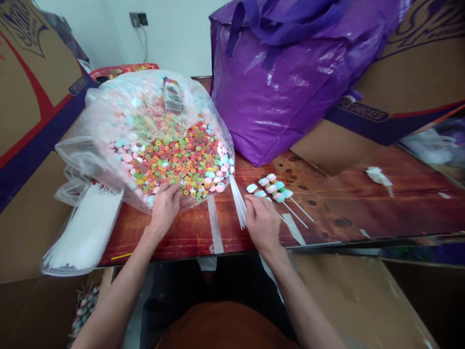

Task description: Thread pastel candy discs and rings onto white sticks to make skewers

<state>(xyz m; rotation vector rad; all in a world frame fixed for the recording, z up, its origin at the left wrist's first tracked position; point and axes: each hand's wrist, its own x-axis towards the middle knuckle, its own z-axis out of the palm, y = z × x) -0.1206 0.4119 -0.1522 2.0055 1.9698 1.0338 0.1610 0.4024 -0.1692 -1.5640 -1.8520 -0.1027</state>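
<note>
A big clear plastic bag (109, 121) lies open on the brown table (363, 203), full of coloured ring candies (178, 155) and pastel marshmallows. My left hand (164, 208) rests at the bag's near edge, fingers curled into the candies; what it pinches is hidden. My right hand (262, 220) sits just right of a bunch of white sticks (239, 203), fingers bent down on the table beside finished marshmallow skewers (272, 186). Whether it grips a stick is unclear.
A clear bag of white sticks (83, 232) hangs over the table's left front edge. A large purple bag (290, 77) stands behind the skewers. Cardboard boxes (29, 82) flank both sides. A crumpled white scrap (378, 175) lies at the right.
</note>
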